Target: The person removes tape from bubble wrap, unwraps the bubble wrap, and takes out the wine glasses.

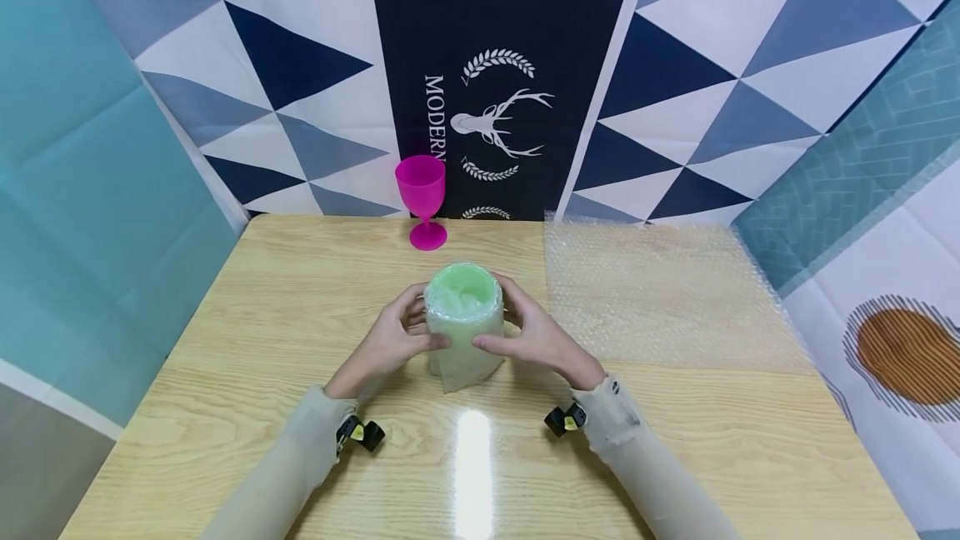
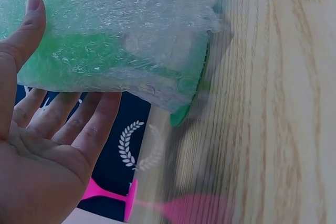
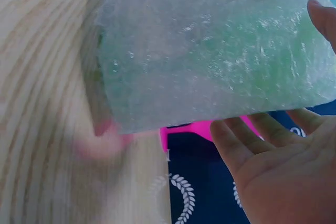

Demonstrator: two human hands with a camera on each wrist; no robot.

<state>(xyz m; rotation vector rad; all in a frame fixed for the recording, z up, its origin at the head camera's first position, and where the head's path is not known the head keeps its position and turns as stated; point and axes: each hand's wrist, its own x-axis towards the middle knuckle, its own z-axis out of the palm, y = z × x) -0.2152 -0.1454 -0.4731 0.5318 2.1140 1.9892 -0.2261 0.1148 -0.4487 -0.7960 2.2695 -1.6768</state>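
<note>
A green goblet in bubble wrap (image 1: 465, 319) stands upright near the middle of the table, its open rim facing up. Several layers of clear wrap (image 3: 173, 51) surround its sides and blur its outline. At the bottom, the edge of its round green foot (image 2: 181, 115) shows past the wrap. My left hand (image 1: 397, 327) holds it from the left, thumb on the near side and fingers behind. From the right, my right hand (image 1: 528, 327) grips it the same way. A loose flap of wrap hangs at its front, down by the table.
Behind the wrapped goblet, a pink goblet (image 1: 423, 190) stands at the table's back edge. A flat sheet of bubble wrap (image 1: 660, 294) lies at the back right, reaching the table's right edge. A patterned cloth wall (image 1: 315, 40) rises directly behind the wooden table (image 1: 247, 340).
</note>
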